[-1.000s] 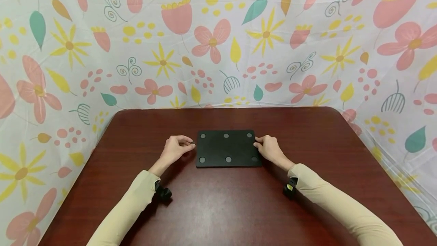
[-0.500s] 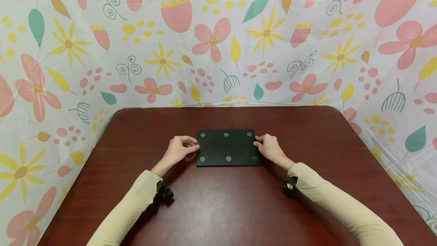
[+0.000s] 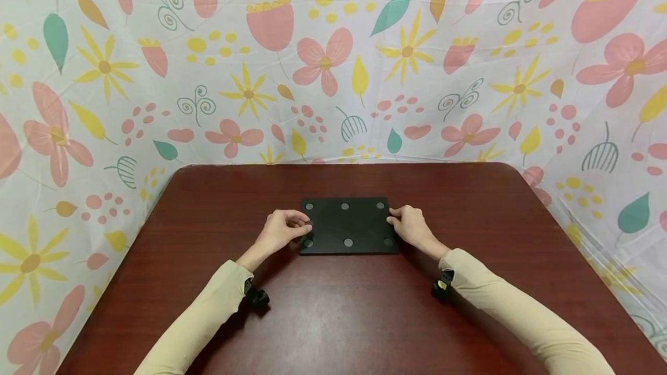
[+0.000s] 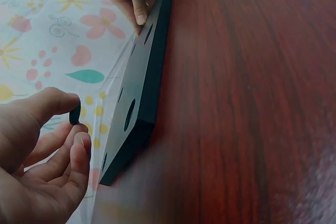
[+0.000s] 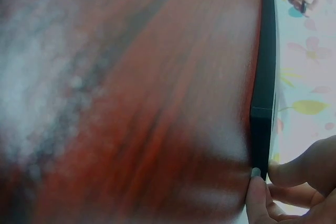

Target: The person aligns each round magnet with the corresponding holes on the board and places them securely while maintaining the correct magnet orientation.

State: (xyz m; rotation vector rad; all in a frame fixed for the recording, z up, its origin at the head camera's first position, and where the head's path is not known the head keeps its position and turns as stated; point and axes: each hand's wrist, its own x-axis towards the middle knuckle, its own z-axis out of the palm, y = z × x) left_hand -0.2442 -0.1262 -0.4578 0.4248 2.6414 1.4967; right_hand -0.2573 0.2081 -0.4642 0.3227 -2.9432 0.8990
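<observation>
A flat black rectangular board (image 3: 346, 221) lies on the table, with several round recesses across its top. Most of these look grey, while the near right one (image 3: 388, 242) is dark. My left hand (image 3: 283, 229) is over the board's left end, pinching a small thin black disc (image 4: 75, 113) between thumb and fingertips. In the left wrist view that disc is held above the board's surface, seen nearly edge-on. At the right end, my right hand (image 3: 413, 225) grips the board's edge, thumb on top and a fingertip (image 5: 255, 174) against the side.
The dark reddish-brown wooden table (image 3: 344, 311) reflects light and has rounded far corners. Behind it hangs a white cloth (image 3: 333, 109) with flowers and leaves. Black wrist cameras (image 3: 256, 297) sit below both light sleeves.
My left hand has moved right with the disc, from beside the board to over its left end. The right hand and the board have stayed put.
</observation>
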